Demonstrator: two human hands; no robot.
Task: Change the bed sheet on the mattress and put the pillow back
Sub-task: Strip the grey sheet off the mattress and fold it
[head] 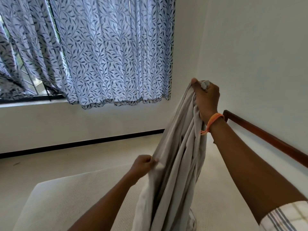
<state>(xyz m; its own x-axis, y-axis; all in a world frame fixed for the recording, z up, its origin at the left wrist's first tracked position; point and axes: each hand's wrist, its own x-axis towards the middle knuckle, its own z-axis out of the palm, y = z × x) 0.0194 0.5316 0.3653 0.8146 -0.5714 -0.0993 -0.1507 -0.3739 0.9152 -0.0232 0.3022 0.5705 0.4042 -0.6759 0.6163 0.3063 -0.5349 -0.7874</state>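
Observation:
A pale grey bed sheet (175, 164) hangs bunched in long folds above the bare cream mattress (70, 195). My right hand (206, 97), with an orange band at the wrist, grips the sheet's top end, raised high near the wall. Lower and to the left, my left hand (145, 165) pinches an edge of the same sheet. The sheet's lower end drops out of view at the bottom. No pillow is in view.
A dark wooden headboard rail (266, 139) runs along the white wall on the right. A leaf-patterned curtain (108, 52) covers the window ahead, with a sill below it. A dark skirting line (83, 144) marks the floor beyond the mattress.

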